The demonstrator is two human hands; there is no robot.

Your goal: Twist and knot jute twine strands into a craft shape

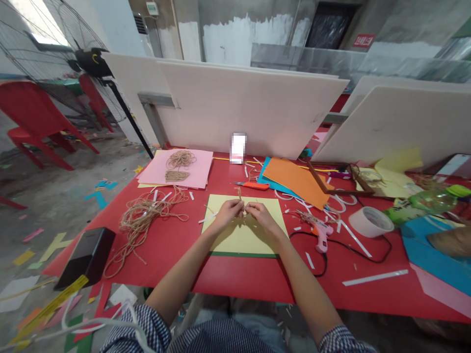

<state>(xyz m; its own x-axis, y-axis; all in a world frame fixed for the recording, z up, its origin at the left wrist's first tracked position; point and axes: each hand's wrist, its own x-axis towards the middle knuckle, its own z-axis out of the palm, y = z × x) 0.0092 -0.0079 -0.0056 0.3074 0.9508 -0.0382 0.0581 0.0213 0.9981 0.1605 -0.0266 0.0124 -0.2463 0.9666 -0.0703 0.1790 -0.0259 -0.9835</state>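
Clock read from the yellow sheet, 12 being the side away from the person.

Centre: yellow sheet (246, 240), one, flat on the red table covering (239, 278), a green edge showing along its 6 o'clock side.

Above the sheet: short piece of twine (240, 192), one, between the two hands, an end pointing toward 12 o'clock (its lower part is mostly hidden by fingers).

Left hand (228, 213): thumb and fingertips pinched on the twine piece.

Right hand (262, 215): thumb and forefinger pinched on the same piece, just beside the left fingertips.

Near 1 o'clock: utility knife (256, 186), orange-handled, lying just beyond the sheet.

2 o'clock: orange sheet (296, 180), overlapping a blue sheet (270, 170).

3 o'clock, nearest to farthest: pink glue gun (322, 235), corded; roll of white tape (369, 220); green-capped plastic bottle (430, 202), on its side.

4 o'clock: white strip (375, 278).

8 to 9 o'clock: black box (85, 257).

9 o'clock: loose tangle of twine (140, 218).

Between 10 and 11 o'clock: pink sheet (154, 171), bearing two twine bundles (177, 175)
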